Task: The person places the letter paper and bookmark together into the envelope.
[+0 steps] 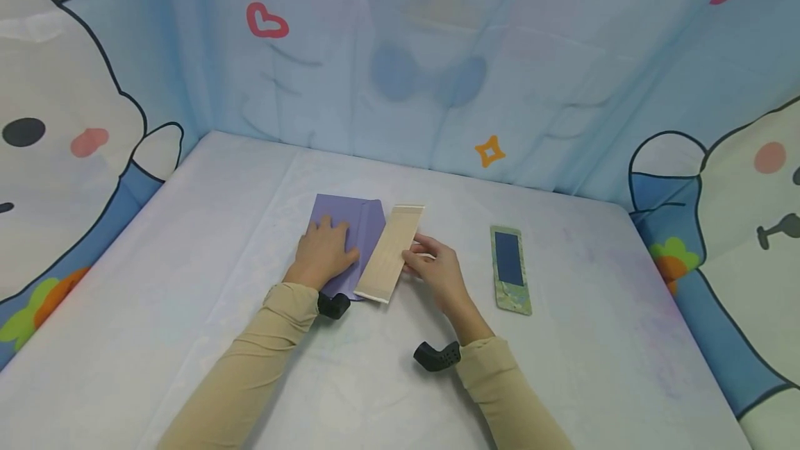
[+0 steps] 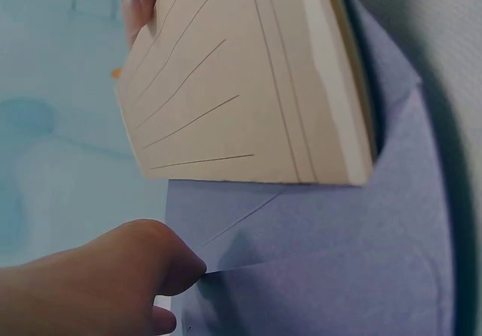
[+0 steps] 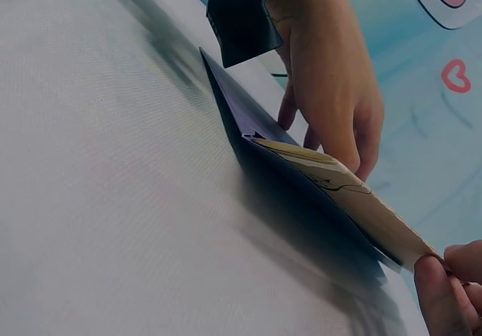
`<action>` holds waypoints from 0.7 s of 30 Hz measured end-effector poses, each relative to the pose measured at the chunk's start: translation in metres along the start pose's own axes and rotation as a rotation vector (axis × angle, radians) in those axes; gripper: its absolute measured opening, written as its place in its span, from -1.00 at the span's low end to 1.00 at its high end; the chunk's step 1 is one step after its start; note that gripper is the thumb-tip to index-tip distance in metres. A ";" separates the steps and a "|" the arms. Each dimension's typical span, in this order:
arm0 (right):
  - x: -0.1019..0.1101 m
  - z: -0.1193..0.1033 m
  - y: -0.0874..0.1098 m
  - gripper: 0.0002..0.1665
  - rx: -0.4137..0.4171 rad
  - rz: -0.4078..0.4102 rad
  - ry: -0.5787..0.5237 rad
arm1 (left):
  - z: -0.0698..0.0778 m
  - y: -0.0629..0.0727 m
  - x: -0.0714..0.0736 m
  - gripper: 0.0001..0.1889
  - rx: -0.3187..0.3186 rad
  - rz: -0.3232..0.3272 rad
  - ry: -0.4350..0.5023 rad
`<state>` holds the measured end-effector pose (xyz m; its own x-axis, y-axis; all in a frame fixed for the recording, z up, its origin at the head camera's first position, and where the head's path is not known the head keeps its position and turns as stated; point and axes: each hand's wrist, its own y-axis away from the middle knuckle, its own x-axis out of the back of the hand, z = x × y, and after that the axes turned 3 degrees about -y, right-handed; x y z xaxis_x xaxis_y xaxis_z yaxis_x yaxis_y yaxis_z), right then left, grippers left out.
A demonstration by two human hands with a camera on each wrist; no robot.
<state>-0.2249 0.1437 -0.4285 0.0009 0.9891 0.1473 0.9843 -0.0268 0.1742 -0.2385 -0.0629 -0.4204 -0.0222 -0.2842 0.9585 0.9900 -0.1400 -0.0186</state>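
A purple envelope (image 1: 355,231) lies on the white table, its flap side toward the right. My left hand (image 1: 321,250) rests on it with the fingers spread; in the left wrist view the thumb (image 2: 169,257) is right at the edge of the envelope's pocket (image 2: 316,291). Between thumb and fingers, my right hand (image 1: 437,268) pinches the right long edge of beige lined letter paper (image 1: 390,252), which is tilted over the envelope's flap side. Several layers show along the paper's edge in the right wrist view, close against the envelope (image 3: 233,102).
A long green patterned card (image 1: 525,301) with a dark blue panel lies to the right of my right hand. Black wrist cameras (image 1: 437,356) sit on both wrists. A blue cartoon-printed curtain (image 1: 412,89) stands behind the white table (image 1: 600,367) and along its sides.
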 end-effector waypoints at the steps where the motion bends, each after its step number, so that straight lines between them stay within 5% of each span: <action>1: 0.000 0.000 0.000 -0.38 -0.001 -0.002 0.009 | 0.000 0.000 0.000 -0.44 -0.001 0.001 0.000; 21: -0.003 0.001 0.005 -0.30 0.047 -0.059 0.079 | -0.001 -0.001 -0.001 -0.44 -0.006 -0.005 -0.002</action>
<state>-0.2199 0.1406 -0.4295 -0.0693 0.9742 0.2150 0.9895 0.0397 0.1390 -0.2399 -0.0633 -0.4220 -0.0272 -0.2816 0.9592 0.9890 -0.1472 -0.0152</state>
